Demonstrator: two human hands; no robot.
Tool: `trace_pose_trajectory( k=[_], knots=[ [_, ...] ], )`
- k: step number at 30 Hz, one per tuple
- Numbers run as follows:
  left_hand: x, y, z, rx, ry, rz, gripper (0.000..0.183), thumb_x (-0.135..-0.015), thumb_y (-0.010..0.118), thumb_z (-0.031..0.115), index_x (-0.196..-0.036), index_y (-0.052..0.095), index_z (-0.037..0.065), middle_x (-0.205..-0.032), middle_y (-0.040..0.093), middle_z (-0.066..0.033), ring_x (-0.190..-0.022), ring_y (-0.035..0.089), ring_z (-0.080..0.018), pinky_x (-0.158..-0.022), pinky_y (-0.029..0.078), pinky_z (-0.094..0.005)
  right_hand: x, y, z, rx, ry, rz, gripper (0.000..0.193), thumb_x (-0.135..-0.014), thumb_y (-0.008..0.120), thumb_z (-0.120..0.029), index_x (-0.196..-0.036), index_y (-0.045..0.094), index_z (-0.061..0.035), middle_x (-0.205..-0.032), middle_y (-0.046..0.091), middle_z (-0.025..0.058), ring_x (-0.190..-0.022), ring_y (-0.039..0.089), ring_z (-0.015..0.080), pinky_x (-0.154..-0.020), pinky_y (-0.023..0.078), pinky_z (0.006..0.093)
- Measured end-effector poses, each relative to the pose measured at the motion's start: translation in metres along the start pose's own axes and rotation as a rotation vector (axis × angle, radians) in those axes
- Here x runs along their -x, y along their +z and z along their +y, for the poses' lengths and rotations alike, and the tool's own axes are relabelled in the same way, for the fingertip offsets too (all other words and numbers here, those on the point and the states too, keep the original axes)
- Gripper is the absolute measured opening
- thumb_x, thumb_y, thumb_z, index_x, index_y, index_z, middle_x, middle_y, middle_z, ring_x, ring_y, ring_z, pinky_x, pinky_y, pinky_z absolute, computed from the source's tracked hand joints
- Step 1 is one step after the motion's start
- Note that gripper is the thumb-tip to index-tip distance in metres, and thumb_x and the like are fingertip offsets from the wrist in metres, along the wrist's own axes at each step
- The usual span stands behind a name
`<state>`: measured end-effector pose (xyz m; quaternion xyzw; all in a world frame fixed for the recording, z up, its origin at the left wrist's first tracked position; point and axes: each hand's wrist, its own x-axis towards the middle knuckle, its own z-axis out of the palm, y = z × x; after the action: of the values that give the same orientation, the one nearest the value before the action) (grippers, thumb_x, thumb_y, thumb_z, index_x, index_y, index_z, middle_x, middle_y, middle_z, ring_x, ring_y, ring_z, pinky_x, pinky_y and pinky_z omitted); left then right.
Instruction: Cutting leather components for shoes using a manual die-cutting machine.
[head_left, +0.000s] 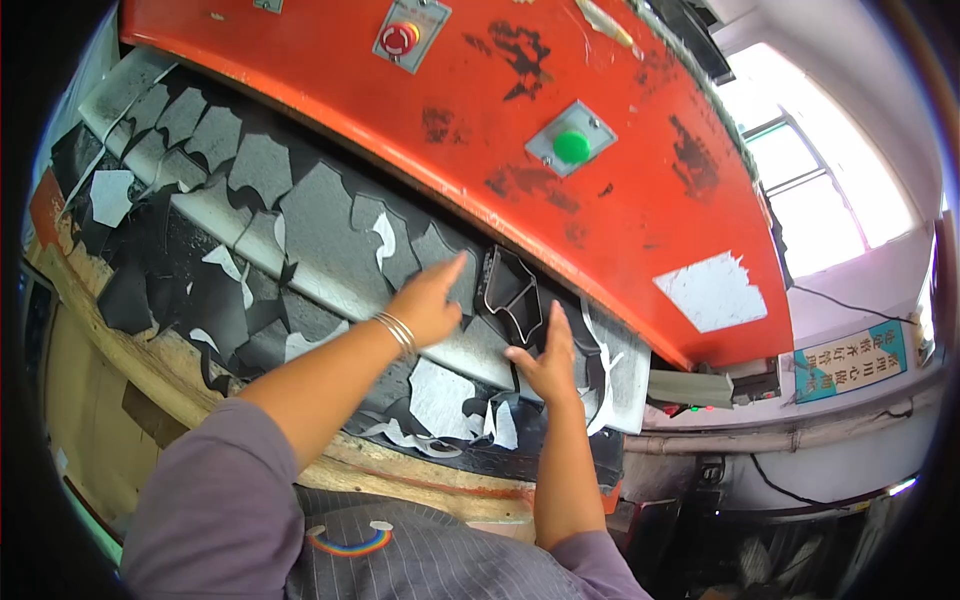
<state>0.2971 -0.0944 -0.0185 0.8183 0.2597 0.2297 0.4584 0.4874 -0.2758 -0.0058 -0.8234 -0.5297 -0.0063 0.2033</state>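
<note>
A dark metal cutting die (487, 285) with thin walls and inner cross-bars rests on grey sheet material (325, 225) at the right end of a long pale board (330, 290). My left hand (430, 305) is just left of the die, over the sheet, with the index finger stretched out and nothing in it. Close to the die's near right side is my right hand (552, 362), thumb and fingers apart. Whether its fingertips touch the die I cannot tell. Left of my hands, the sheet is cut into angular pieces with gaps between them.
An orange machine beam (400, 120) spans the far side, bearing a green button (572, 147) and a red stop button (399, 39). Black and white scraps (440, 397) litter the near ledge, along a wooden edge (400, 470). A window (810, 170) is at right.
</note>
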Motion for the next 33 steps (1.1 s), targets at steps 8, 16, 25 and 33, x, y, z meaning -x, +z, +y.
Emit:
trace_pose_trajectory(
  k=[8,16,25,33],
  knots=[
    [-0.074,-0.300,-0.065,-0.037,0.126,1.055,0.027,-0.092,0.056,0.031,-0.097,0.064,0.005,-0.090,0.069,-0.0086,-0.083,0.065,-0.0196,-0.075,0.049,-0.0309,-0.104,-0.070,-0.126,-0.555,-0.020,0.200,0.055,-0.080,0.076,-0.020,-0.123,0.048,-0.0001,-0.108,0.059,0.0164,-0.092,0.059,0.0218,-0.079,0.049,0.0304],
    [-0.100,-0.396,-0.060,-0.420,0.281,0.912,0.038,-0.096,0.046,0.033,-0.073,0.053,0.003,-0.069,0.052,-0.0098,-0.067,0.053,-0.0234,-0.063,0.041,-0.0360,-0.182,-0.087,-0.184,-0.393,-0.025,0.498,0.028,-0.080,0.075,-0.016,-0.086,0.050,-0.0038,-0.059,0.054,0.0045,-0.053,0.050,0.0102,-0.052,0.043,0.0251],
    [-0.005,-0.162,0.002,-0.013,-0.152,0.019,0.024,-0.084,0.067,0.026,-0.077,0.063,0.004,-0.076,0.063,-0.0132,-0.072,0.060,-0.0217,-0.068,0.047,-0.0334,0.008,-0.067,-0.140,-0.258,0.114,-0.571,0.050,-0.072,0.077,-0.039,-0.096,0.062,0.0015,-0.088,0.065,0.0161,-0.083,0.061,0.0355,-0.075,0.049,0.0393],
    [-0.013,-0.005,0.052,-0.544,-0.362,-0.224,0.044,-0.081,0.064,0.042,-0.101,0.063,0.003,-0.115,0.059,-0.0191,-0.105,0.057,-0.0333,-0.090,0.045,-0.0416,0.089,-0.027,-0.128,-0.061,0.023,-0.263,0.051,-0.058,0.082,-0.019,-0.103,0.062,-0.0046,-0.094,0.057,0.0129,-0.090,0.054,0.0322,-0.080,0.045,0.0400]
  ],
)
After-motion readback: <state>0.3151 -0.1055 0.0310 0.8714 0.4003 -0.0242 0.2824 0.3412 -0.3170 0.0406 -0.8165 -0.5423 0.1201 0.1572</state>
